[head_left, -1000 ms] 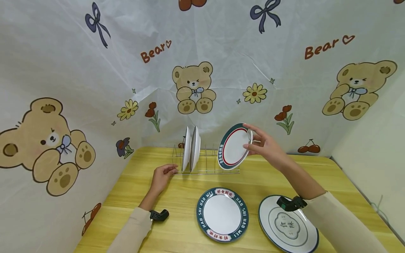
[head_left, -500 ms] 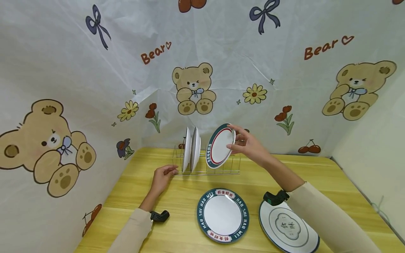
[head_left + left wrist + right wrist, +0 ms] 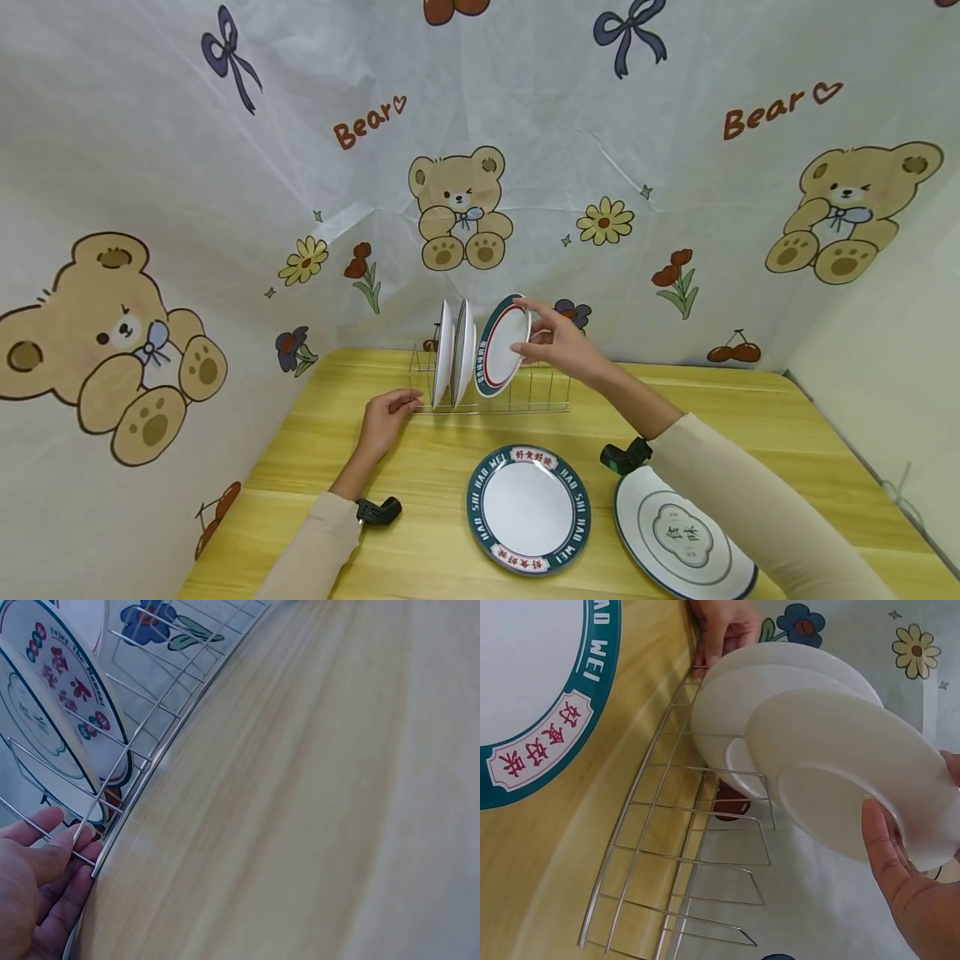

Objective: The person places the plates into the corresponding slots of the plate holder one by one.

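Observation:
My right hand (image 3: pixel 562 342) grips the right edge of a white plate (image 3: pixel 498 350) with a green rim and red ring. The plate is tilted over the middle of a wire dish rack (image 3: pixel 525 408); the right wrist view shows its plain white back (image 3: pixel 810 727). Two plates stand upright at the rack's left end, one white plate (image 3: pixel 442 358) and another white plate (image 3: pixel 466 358) beside the held one. Their printed faces, one grey and one red, show in the left wrist view. My left hand (image 3: pixel 386 423) pinches the wire at the rack's left corner.
A green-rimmed plate (image 3: pixel 527 510) lies flat on the wooden table (image 3: pixel 420 517) in front of the rack. To its right lies a white plate with grey print (image 3: pixel 678 537), partly covered by my right sleeve. A bear-print cloth (image 3: pixel 540 167) hangs behind.
My right hand has carried the red-ringed plate leftward over the rack, close to the two standing plates, and it looks more edge-on. My left hand has stayed at the rack's corner.

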Available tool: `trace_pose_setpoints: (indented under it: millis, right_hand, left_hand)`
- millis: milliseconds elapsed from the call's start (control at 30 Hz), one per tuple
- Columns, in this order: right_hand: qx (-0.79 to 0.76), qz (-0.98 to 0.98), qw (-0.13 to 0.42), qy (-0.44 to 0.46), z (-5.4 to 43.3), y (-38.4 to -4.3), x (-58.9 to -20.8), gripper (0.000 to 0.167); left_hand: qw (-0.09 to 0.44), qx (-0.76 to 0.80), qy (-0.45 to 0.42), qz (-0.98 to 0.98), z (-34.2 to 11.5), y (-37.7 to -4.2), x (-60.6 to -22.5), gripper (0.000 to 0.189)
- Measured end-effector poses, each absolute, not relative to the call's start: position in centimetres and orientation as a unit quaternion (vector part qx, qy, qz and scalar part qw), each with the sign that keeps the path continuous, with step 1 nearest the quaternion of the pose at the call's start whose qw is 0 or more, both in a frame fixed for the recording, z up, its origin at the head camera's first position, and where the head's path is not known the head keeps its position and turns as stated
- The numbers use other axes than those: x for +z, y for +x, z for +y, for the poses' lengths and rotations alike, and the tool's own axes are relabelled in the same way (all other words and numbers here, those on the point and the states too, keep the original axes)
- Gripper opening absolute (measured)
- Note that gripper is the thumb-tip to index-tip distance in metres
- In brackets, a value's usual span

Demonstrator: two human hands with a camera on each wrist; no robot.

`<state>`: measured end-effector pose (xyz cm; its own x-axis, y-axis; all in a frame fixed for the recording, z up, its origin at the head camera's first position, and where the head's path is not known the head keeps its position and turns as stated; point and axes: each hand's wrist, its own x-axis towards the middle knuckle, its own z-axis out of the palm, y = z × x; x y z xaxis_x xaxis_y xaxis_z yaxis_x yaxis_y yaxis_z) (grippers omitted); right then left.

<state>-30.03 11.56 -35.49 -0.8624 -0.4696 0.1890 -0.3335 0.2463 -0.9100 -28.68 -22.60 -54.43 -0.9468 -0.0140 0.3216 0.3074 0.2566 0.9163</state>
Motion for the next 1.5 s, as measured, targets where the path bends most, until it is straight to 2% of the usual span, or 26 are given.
trace_pose_setpoints:
  millis: [567, 933, 1200, 1500]
  right_hand:
    - [-0.520, 0.810, 0.072, -0.263, 8.3, -31.6, -37.3, 0.073]
    - [-0.512, 0.818, 0.059, -0.257, 7.0, -32.2, -38.9, 0.071]
    - [-0.503, 0.824, 0.050, -0.256, 6.9, -32.2, -39.7, 0.079]
    - [-0.469, 0.852, 0.065, -0.225, 8.8, -30.2, -39.6, 0.086]
  left_hand:
    - [0.129, -0.605, -0.094, -0.780, -22.7, -29.0, -54.5, 0.016]
    - [0.126, -0.609, -0.091, -0.778, -22.6, -29.1, -54.6, 0.017]
    - [0.131, -0.606, -0.096, -0.779, -22.6, -28.9, -54.6, 0.018]
    - [0.130, -0.613, -0.104, -0.773, -22.6, -28.8, -54.5, 0.018]
